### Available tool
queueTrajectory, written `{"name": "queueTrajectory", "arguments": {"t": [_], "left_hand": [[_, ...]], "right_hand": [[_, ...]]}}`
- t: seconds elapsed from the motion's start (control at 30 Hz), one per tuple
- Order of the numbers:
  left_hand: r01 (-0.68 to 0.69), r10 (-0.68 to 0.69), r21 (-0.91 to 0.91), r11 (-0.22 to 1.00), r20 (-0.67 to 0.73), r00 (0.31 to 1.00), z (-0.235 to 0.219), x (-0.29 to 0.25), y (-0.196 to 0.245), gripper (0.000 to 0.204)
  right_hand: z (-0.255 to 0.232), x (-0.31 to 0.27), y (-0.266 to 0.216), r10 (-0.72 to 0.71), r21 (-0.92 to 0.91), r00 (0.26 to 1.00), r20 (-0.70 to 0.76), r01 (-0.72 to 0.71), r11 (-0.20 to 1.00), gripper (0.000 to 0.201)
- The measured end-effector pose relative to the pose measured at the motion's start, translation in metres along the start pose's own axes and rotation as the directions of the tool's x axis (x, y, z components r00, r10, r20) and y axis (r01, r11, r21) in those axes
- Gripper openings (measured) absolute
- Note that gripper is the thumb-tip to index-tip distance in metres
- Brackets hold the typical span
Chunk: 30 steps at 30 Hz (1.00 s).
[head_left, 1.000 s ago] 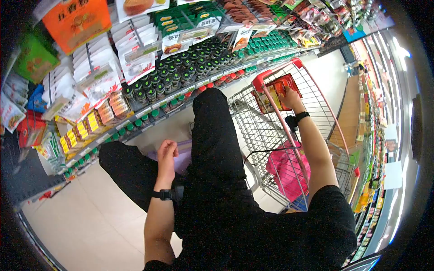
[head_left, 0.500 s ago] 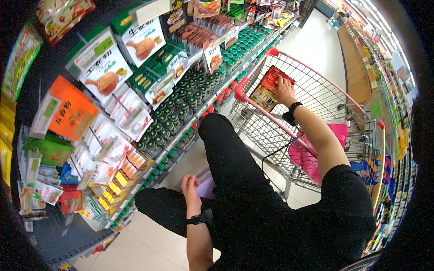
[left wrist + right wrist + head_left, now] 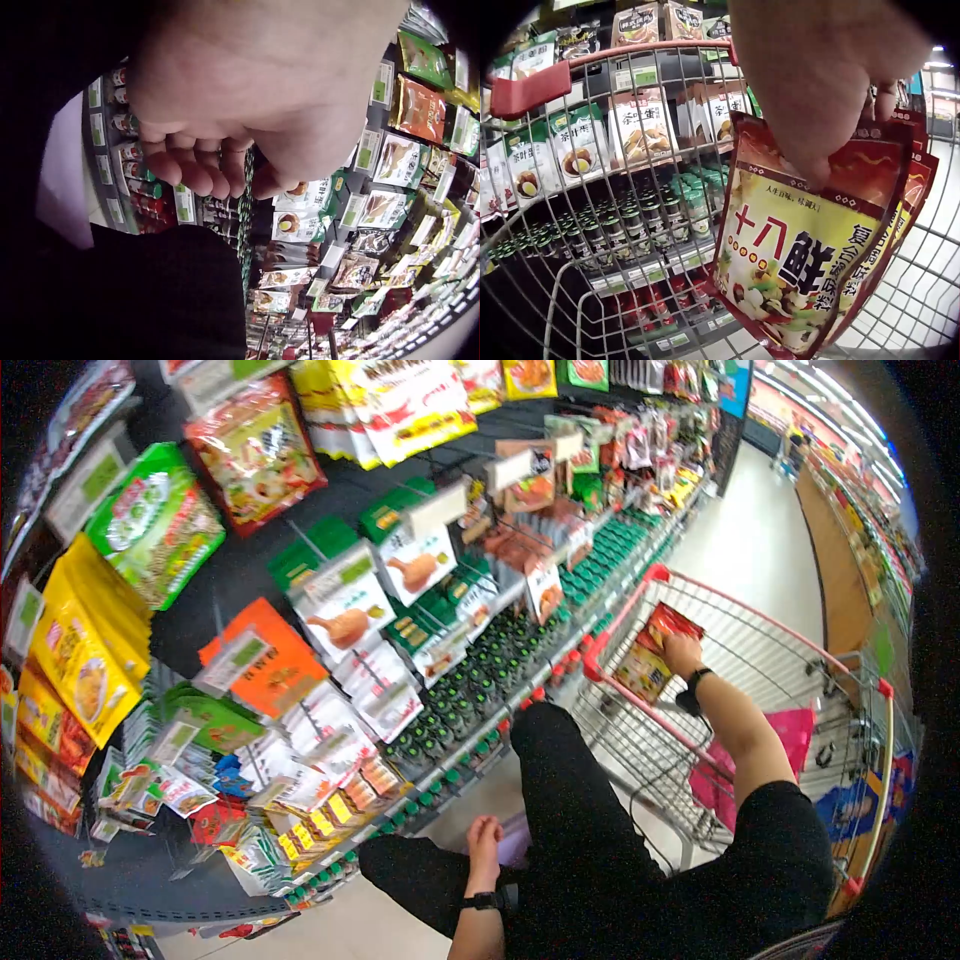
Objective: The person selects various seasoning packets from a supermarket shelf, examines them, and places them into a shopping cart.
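Note:
My right hand (image 3: 683, 653) is inside the shopping cart (image 3: 602, 650) and grips red-and-yellow seasoning packets (image 3: 643, 672) by their red top end. In the right wrist view, the thumb presses on the front of the nearest seasoning packet (image 3: 780, 262). More packets of the same kind show behind it, and most fingers are hidden. Low beside my bent knee, my left hand (image 3: 484, 842) holds nothing. Its fingers hang loosely curled in the left wrist view, with jars and hanging packets on the shelf beyond.
A shelf of dark-capped jars (image 3: 460, 695) runs along the left, below hanging pouches, an orange packet (image 3: 268, 660) among them. Beneath my right arm lies a pink bag (image 3: 795, 738). A wooden-sided display (image 3: 832, 575) stands across the aisle.
The head view has turned, bringing more of the shelf into sight. My right hand, spread over the packets half a second ago, now grips their top end. The left hand stays loose.

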State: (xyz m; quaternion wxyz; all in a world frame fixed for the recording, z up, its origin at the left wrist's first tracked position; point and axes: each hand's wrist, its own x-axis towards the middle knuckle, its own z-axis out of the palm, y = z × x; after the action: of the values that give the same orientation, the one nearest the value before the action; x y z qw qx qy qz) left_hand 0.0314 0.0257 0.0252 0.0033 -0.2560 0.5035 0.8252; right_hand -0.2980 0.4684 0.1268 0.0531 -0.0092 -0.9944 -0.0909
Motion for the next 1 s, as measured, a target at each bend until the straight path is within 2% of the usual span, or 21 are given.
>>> {"name": "queueTrajectory", "arguments": {"t": [0.07,0.13,0.17,0.27,0.33,0.4,0.47,0.53,0.57,0.67,0.73,0.8,0.87,0.97,1.0], "left_hand": [[0.066,-0.066,0.002,0.998,-0.059,0.996,-0.001,0.003,-0.004,0.01],[0.055,-0.055,-0.023,0.998,-0.027,0.998,-0.002,0.004,-0.006,0.009],[0.052,-0.053,-0.034,0.998,-0.014,0.999,-0.003,0.004,-0.006,0.009],[0.044,-0.044,-0.025,0.999,0.0,0.999,-0.006,0.003,-0.007,0.008],[0.044,-0.044,-0.033,0.998,-0.004,0.999,-0.005,0.002,-0.005,0.008],[0.041,-0.041,-0.059,0.997,0.001,0.999,-0.005,0.004,-0.01,0.008],[0.075,-0.075,-0.034,0.997,0.008,0.997,-0.003,0.008,-0.013,0.009],[0.077,-0.077,-0.015,0.997,0.028,0.997,0.0,0.01,-0.014,0.009],[0.064,-0.063,-0.009,0.998,0.051,0.997,0.002,0.009,-0.013,0.009],[0.067,-0.068,0.027,0.997,0.059,0.996,0.009,0.003,0.0,0.01],[0.062,-0.063,0.021,0.998,0.072,0.995,0.006,0.005,-0.005,0.01],[0.051,-0.05,-0.007,0.999,0.098,0.994,-0.001,0.009,-0.012,0.011],[0.046,-0.045,-0.007,0.999,0.085,0.995,-0.003,0.01,-0.009,0.011],[0.039,-0.039,-0.002,0.999,-0.002,0.999,-0.007,0.003,0.0,0.011],[0.025,-0.026,-0.027,0.999,-0.032,0.999,-0.008,0.002,-0.001,0.012]], "right_hand": [[-0.004,0.003,0.0,-0.037,-0.114,0.994,0.103,0.049,0.992,0.028],[-0.003,0.004,-0.002,0.009,-0.042,0.998,0.06,-0.006,0.999,0.028],[-0.007,0.004,0.0,0.016,0.068,1.0,0.01,-0.017,0.998,0.031],[-0.049,-0.003,-0.001,0.067,0.223,0.997,-0.049,-0.055,0.973,0.057],[-0.048,0.018,0.013,0.113,0.348,0.983,-0.146,-0.056,0.936,0.059],[-0.063,0.029,0.02,0.044,0.493,0.921,-0.388,0.167,0.854,0.05],[-0.104,0.037,0.007,-0.019,0.586,0.852,-0.523,0.376,0.718,0.048],[-0.169,0.027,-0.032,-0.014,0.772,0.9,-0.436,0.382,0.509,0.045],[-0.19,0.025,-0.048,-0.039,0.795,0.896,-0.443,0.413,0.445,0.043],[-0.275,-0.005,-0.121,-0.178,0.833,0.833,-0.524,0.545,0.098,0.03],[-0.311,-0.009,-0.154,-0.453,0.782,0.711,-0.538,0.621,0.046,0.018],[-0.342,-0.018,-0.195,-0.54,0.714,0.588,-0.602,0.7,-0.033,0.008],[-0.364,-0.026,-0.24,-0.57,0.765,0.543,-0.616,0.584,-0.271,0.011],[-0.39,-0.027,-0.298,-0.588,0.759,0.488,-0.645,0.499,-0.418,0.02],[-0.397,-0.024,-0.313,-0.593,0.764,0.49,-0.638,0.498,-0.411,0.021]]}}
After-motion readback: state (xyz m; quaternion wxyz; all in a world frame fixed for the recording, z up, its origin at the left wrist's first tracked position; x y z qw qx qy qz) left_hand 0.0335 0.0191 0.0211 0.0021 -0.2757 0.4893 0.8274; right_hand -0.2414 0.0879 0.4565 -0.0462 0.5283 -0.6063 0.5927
